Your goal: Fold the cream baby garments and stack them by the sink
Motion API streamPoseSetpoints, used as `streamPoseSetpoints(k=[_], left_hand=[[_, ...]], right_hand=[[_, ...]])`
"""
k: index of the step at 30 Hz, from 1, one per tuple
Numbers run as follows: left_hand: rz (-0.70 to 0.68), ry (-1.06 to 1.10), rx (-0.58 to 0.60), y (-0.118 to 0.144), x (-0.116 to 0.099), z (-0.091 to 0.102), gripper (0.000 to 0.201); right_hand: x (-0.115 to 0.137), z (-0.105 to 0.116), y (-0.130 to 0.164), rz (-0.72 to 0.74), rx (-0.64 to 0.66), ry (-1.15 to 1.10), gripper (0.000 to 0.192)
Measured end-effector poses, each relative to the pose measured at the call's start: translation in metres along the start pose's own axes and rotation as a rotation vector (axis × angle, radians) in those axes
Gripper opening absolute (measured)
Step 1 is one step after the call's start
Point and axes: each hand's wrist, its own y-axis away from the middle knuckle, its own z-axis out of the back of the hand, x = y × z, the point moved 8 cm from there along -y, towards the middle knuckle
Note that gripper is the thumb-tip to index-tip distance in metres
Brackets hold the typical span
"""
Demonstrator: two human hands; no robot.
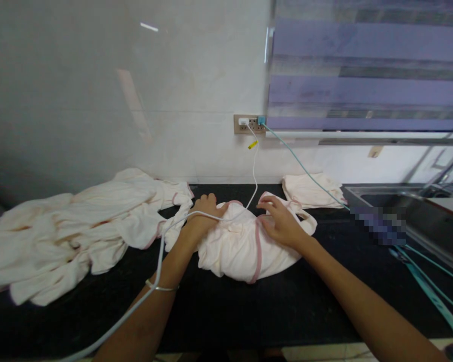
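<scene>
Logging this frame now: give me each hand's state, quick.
Left hand: curled down on the cream garment, seemingly gripping its edge.
Right hand: open, fingers spread, pressing on the same garment.

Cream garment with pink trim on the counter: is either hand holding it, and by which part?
Both hands rest on the cream garment: left hand on its upper left, right hand near the pink-trimmed upper edge. A closed grip cannot be told.

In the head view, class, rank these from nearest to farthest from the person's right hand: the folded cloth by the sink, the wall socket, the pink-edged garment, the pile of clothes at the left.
1. Pink-edged garment: under the right hand, touching it.
2. Folded cloth: just behind, toward the sink.
3. Wall socket: up on the wall, behind.
4. Pile of clothes: far left on the counter.
</scene>
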Motion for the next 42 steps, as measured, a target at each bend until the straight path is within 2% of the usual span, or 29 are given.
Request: streamPoseSetpoints(k=[2, 4, 5, 7, 10, 14, 16, 18, 20, 22, 25, 27, 28, 31, 35, 37, 38, 39, 40, 42], left_hand=[[0.001, 0.013, 0.112, 0.000, -0.003, -0.005, 0.055], [-0.040, 0.040, 0.221, 0.002, -0.008, -0.015, 0.051], [-0.071, 0.061, 0.249, 0.003, -0.012, -0.019, 0.051], [-0.123, 0.101, 0.249, 0.004, -0.016, -0.022, 0.050], [-0.143, 0.139, 0.169, 0.003, -0.018, -0.018, 0.045], [-0.133, 0.205, 0.066, 0.001, -0.021, -0.005, 0.041], [-0.148, 0.250, 0.033, 0.001, -0.025, 0.001, 0.039], [-0.179, 0.285, 0.025, 0.003, -0.031, 0.004, 0.041], [-0.226, 0.316, 0.069, 0.006, -0.038, 0.004, 0.045], [-0.296, 0.353, 0.186, 0.013, -0.046, -0.002, 0.050], [-0.392, 0.400, 0.452, 0.029, -0.055, -0.020, 0.053], [-0.433, 0.408, 0.533, 0.036, -0.057, -0.029, 0.049], [-0.454, 0.404, 0.509, 0.036, -0.058, -0.029, 0.046], [-0.484, 0.416, 0.305, 0.029, -0.060, -0.020, 0.034], [-0.532, 0.522, 0.046, 0.028, -0.067, 0.004, 0.031], [-0.520, 0.538, 0.005, 0.029, -0.070, 0.012, 0.024], [-0.508, 0.558, 0.055, 0.030, -0.072, 0.011, 0.027], [-0.499, 0.590, 0.163, 0.032, -0.074, 0.007, 0.035], [-0.497, 0.629, 0.328, 0.037, -0.078, -0.003, 0.046], [-0.491, 0.686, 0.782, 0.057, -0.084, -0.029, 0.060]], right_hand=[[0.026, -0.024, 0.005, 0.133, 0.249, -0.073, 0.042], [0.036, -0.044, 0.011, 0.159, 0.431, -0.065, 0.038], [0.035, -0.049, 0.012, 0.136, 0.472, -0.037, 0.032], [0.025, -0.051, 0.010, 0.058, 0.462, 0.027, 0.018], [0.003, -0.030, 0.002, -0.091, 0.288, 0.078, 0.016], [-0.034, 0.032, 0.005, -0.431, -0.153, 0.208, 0.023], [-0.045, 0.061, 0.012, -0.540, -0.314, 0.319, 0.026], [-0.049, 0.081, 0.017, -0.565, -0.391, 0.416, 0.030], [-0.048, 0.088, 0.015, -0.514, -0.394, 0.447, 0.033], [-0.039, 0.076, 0.007, -0.369, -0.293, 0.361, 0.032], [-0.012, 0.024, -0.002, -0.110, 0.068, 0.124, 0.034], [0.003, -0.012, 0.002, -0.043, 0.276, 0.041, 0.035], [0.007, -0.024, 0.004, -0.039, 0.330, 0.032, 0.036], [0.007, -0.042, 0.007, -0.051, 0.375, 0.035, 0.043], [-0.019, -0.038, 0.010, -0.180, 0.388, 0.105, 0.040], [-0.033, -0.030, 0.009, -0.264, 0.321, 0.102, 0.033], [-0.038, -0.025, 0.008, -0.294, 0.265, 0.064, 0.033], [-0.042, -0.021, 0.007, -0.320, 0.197, 0.002, 0.037], [-0.046, -0.017, 0.005, -0.349, 0.123, -0.077, 0.042], [-0.053, -0.009, 0.004, -0.421, -0.043, -0.246, 0.050]])
